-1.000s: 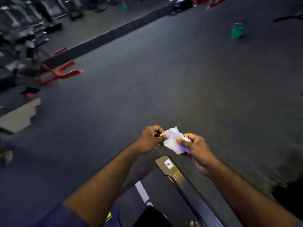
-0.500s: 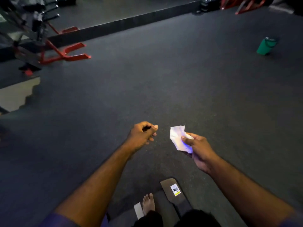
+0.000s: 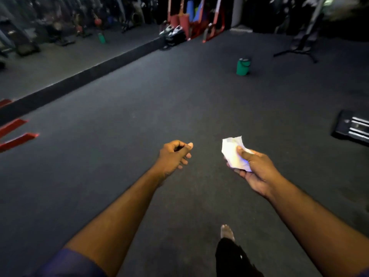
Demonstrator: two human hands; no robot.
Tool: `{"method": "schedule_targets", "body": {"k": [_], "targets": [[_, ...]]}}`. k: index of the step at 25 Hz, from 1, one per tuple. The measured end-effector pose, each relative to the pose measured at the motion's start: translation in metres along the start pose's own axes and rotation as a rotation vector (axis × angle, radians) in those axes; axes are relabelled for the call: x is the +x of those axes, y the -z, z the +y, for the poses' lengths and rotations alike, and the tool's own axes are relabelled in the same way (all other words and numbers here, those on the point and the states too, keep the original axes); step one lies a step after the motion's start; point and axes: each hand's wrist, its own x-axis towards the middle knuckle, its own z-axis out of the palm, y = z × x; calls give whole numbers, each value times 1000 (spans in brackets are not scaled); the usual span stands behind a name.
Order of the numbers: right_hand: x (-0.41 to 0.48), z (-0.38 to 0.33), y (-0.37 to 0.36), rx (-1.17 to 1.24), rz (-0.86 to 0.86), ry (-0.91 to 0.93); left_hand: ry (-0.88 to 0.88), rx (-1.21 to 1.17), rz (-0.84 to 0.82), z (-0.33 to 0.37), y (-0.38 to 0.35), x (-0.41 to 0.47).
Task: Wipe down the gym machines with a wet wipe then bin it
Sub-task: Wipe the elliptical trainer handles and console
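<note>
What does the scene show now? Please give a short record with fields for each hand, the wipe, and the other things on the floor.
Right hand: holds the wipe, thumb on top
Left hand: fingers curled, nothing seen in it
Wipe: white, crumpled
Bucket: green, upright on the floor, far ahead
Foot: bare, on the floor
Red frame: at the left edge

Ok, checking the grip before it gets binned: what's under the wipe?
Fingers of the right hand show beneath the wipe, its thumb pressing on top. How far they reach under is covered by the wipe.
</note>
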Motion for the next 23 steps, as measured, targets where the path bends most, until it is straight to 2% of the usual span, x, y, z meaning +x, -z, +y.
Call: {"method": "schedule_targets", "body": {"k": [4, 6, 9, 11, 16, 20, 23], "targets": [[151, -71, 78, 119, 159, 234, -185, 49, -135, 40, -115, 197], [240, -77, 127, 171, 253, 302, -253, 14, -171, 40, -181, 290], [353, -85, 194, 292, 369, 228, -251, -10, -311, 40, -267, 404], [397, -120, 227, 304, 437, 182, -262, 21, -414, 65, -306, 463], [537, -233, 307, 304, 586, 280, -322, -55, -566, 130, -419, 649], [653, -292, 362, 365, 724, 269, -345, -85, -731, 164, -534, 804], [685, -348, 400, 432, 840, 282, -355, -99, -869, 214, -625, 877]]}}
